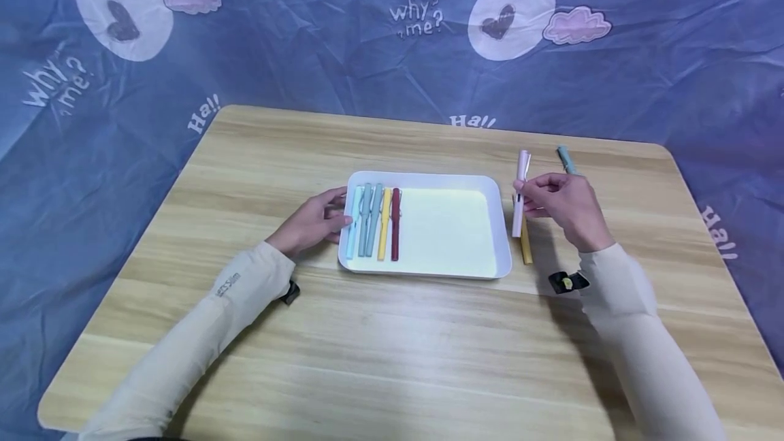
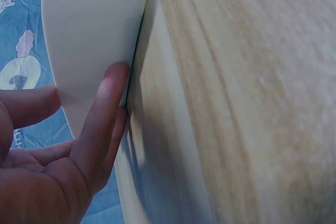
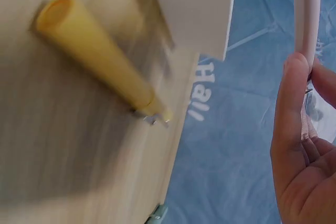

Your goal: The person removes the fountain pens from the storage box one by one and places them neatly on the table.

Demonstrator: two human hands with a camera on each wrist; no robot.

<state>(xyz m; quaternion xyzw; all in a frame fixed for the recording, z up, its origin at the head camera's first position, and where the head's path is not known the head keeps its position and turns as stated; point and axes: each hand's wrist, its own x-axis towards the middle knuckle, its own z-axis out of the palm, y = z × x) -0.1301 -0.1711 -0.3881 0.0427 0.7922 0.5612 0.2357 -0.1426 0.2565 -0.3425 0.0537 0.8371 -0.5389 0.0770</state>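
Note:
My left hand holds the left rim of a white tray, thumb over the edge and fingers against the outer wall. Side by side at the tray's left lie a pale cyan pen, two grey-blue pens, a yellow pen and a dark red pen. Just beyond the tray's right side, my right hand pinches a pale pink pen between thumb and fingers, roughly upright in the head view. Beneath it on the table is another yellow pen, partly covered in the head view.
A teal pen lies behind my right hand, partly hidden by it. The wooden table carries everything, and a blue printed cloth hangs behind its far edge.

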